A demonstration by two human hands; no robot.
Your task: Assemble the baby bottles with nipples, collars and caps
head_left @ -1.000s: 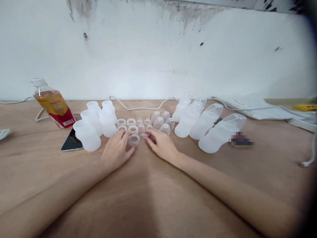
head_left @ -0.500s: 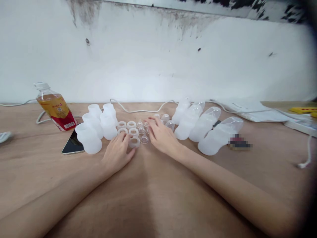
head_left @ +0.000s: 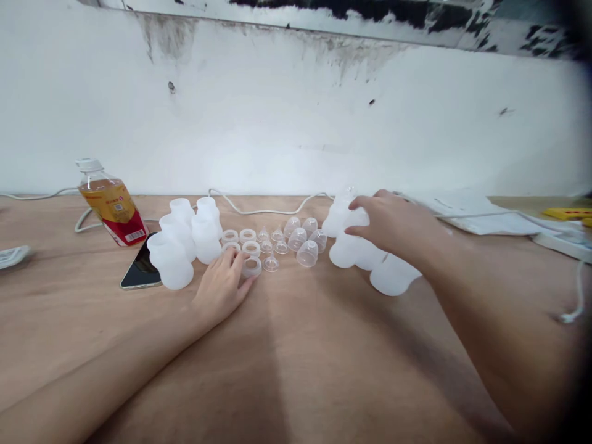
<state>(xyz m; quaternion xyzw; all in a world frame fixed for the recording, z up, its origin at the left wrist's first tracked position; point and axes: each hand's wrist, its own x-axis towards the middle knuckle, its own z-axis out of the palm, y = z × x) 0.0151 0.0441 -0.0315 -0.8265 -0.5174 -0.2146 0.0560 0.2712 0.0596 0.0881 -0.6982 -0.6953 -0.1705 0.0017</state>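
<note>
My left hand (head_left: 221, 282) rests on the table with its fingers apart, the fingertips at the translucent screw rings (head_left: 252, 266). Beside the rings are several clear bottle teats (head_left: 271, 264), then several transparent dome caps (head_left: 308, 254). Milky-white baby bottle bodies (head_left: 172, 265) stand open-topped to the left. Over on the right, my right hand (head_left: 393, 223) hovers at the capped baby bottles (head_left: 391, 276), thumb and index finger parted around the top of one. It covers most of their upper parts, and I see no firm grip.
A drink bottle (head_left: 115, 213) with a red and yellow label stands at the left, near a dark phone (head_left: 141, 268). A white cable (head_left: 268, 211) runs along the wall. White packaging (head_left: 476, 213) and a yellow object (head_left: 568, 213) lie at the right.
My right hand has moved right, from above the teats and dome caps to the capped bottles, uncovering the teats and caps. My left hand stays by the rings.
</note>
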